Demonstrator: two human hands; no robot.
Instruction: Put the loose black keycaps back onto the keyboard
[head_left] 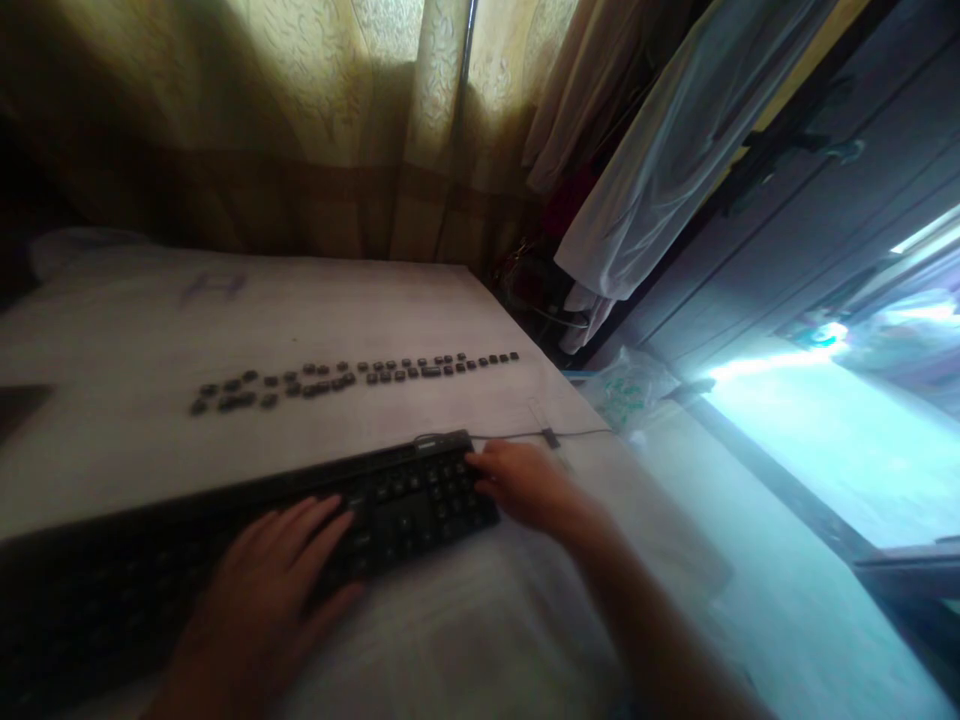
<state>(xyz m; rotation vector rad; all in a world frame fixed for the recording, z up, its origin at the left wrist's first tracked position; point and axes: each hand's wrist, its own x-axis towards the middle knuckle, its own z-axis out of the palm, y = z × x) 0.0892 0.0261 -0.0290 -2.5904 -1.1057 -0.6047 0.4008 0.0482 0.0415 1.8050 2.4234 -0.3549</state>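
Note:
A long black keyboard (409,515) lies across the near part of the table, slightly tilted in view. My left hand (277,580) rests over its middle, fingers spread and laid flat on the keys. At the right end my right hand (521,485) has its index finger and thumb drawn together over the number-pad keys. Whatever those fingertips hold, if anything, is hidden and blurred. Behind the keyboard, several loose black keycaps (431,371) lie in two rough rows. Just past my right hand is a small dark piece with thin wire loops (551,438).
The white-covered table (360,310) ends on the right beside a clear plastic bag (626,385). A thin cable (589,432) runs from the keyboard to that edge. Curtains (300,130) hang behind, and pale clothes (660,150) hang by a dark door (810,150).

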